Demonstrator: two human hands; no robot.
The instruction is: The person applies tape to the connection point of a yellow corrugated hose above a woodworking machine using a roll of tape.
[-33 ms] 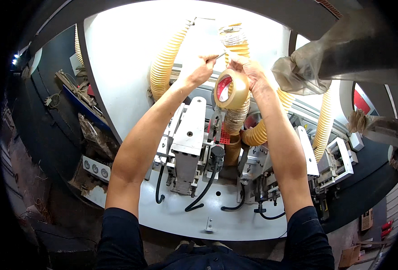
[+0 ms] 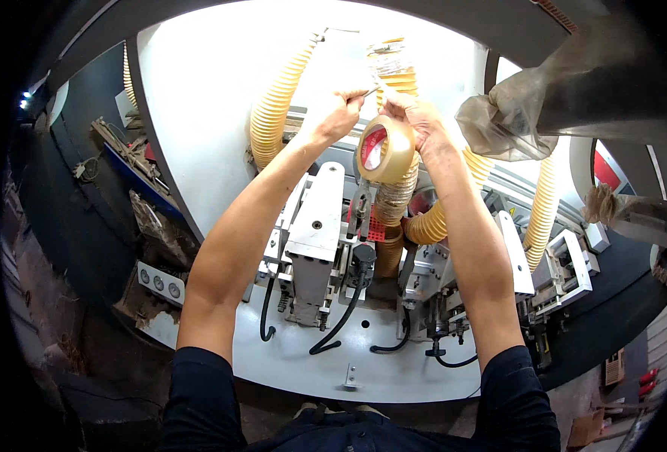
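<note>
Both my arms reach forward over the machine, hands close together in front of a yellow ribbed hose [image 2: 395, 79]. My left hand [image 2: 339, 118] is closed round a thin grey rod-like piece [image 2: 369, 92] whose tip points at the hose. My right hand [image 2: 416, 117] is closed beside the hose, its fingertips partly hidden. A roll of clear tan packing tape [image 2: 401, 147] hangs against my right hand; whether the fingers grip it or it only hangs there, I cannot tell. Below the roll, the hose has a taped, wrinkled section [image 2: 396, 202].
White machine units [image 2: 318, 215] with black cables stand below my hands on a pale base plate [image 2: 333, 373]. More yellow hoses [image 2: 271, 120] run up on both sides. A plastic-wrapped duct [image 2: 514, 113] juts in from the right. A blue tray of scraps [image 2: 141, 169] lies at left.
The tape roll has shifted very slightly to the left. Both hands keep nearly the same place and grip.
</note>
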